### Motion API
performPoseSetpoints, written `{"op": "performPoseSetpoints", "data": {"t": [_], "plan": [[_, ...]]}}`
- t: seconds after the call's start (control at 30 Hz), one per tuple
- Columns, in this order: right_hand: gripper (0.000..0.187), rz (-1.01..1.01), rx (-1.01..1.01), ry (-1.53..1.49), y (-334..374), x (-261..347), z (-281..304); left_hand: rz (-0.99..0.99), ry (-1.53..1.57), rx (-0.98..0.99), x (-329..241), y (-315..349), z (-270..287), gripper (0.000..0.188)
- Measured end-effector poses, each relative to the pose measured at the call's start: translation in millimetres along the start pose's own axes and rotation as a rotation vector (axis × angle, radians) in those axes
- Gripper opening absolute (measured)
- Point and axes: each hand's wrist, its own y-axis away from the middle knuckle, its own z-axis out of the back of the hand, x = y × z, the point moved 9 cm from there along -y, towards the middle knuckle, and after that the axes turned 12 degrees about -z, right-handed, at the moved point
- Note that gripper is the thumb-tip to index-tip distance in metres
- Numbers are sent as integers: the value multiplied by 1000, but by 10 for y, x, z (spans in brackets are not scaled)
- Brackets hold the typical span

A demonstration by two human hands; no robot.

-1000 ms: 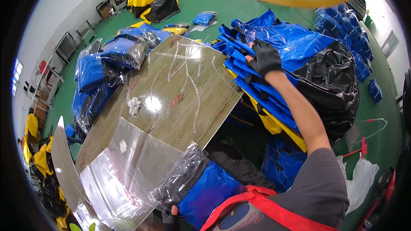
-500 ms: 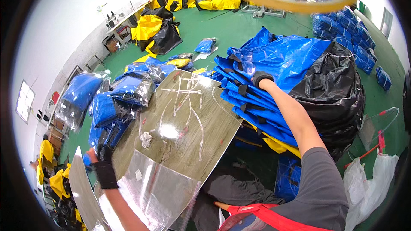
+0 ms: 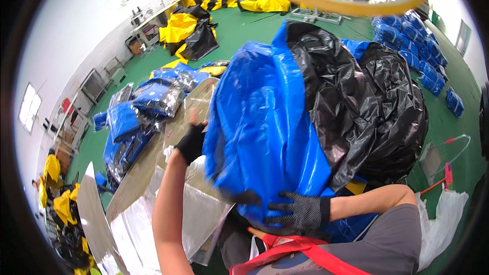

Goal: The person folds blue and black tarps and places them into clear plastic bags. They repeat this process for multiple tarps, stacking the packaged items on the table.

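Observation:
A large blue-and-black tarpaulin piece [image 3: 262,117] is spread in front of me, folded and partly off its stack. My right hand [image 3: 300,210], in a dark patterned glove, lies against its near edge with fingers stretched out. Beside its left edge is my left hand [image 3: 192,140], in a black glove with bare fingertips. Its thumb and fingers are apart, and I see nothing between them. Under the left arm, the wood-patterned table [image 3: 135,183] carries clear plastic bags [image 3: 198,219]. The tarpaulin hides much of the tabletop.
Packed blue bundles in clear plastic [image 3: 135,117] lie beyond the table's left side. More black tarpaulin [image 3: 392,102] is piled at right. A white plastic sack [image 3: 443,219] and a dustpan [image 3: 433,163] stand right. Blue stacks [image 3: 407,35] and yellow-black heaps [image 3: 186,33] lie farther back.
The top tarpaulin piece has been pulled from the stack toward me and over the table. My right hand has drawn back with it; my left has moved right from the packed bundles, leaving one behind.

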Motion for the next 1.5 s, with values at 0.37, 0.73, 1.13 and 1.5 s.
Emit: {"op": "performPoseSetpoints", "data": {"t": [0.37,0.73,1.13,1.5], "plan": [[53,-364,217,-54,-356,-297,-218,-570,-1272,-403,-120,1136,310,42],[62,-481,752,116,-736,-1467,-611,-128,-1048,-1250,868,5698,1760,52],[67,-1384,32,228,-608,-3130,-576,-114,203,-1303,3014,6180,-265,59],[41,-1245,-436,-309,145,-4256,-782,-244,-809,-1672,2491,6766,-113,31]]}}
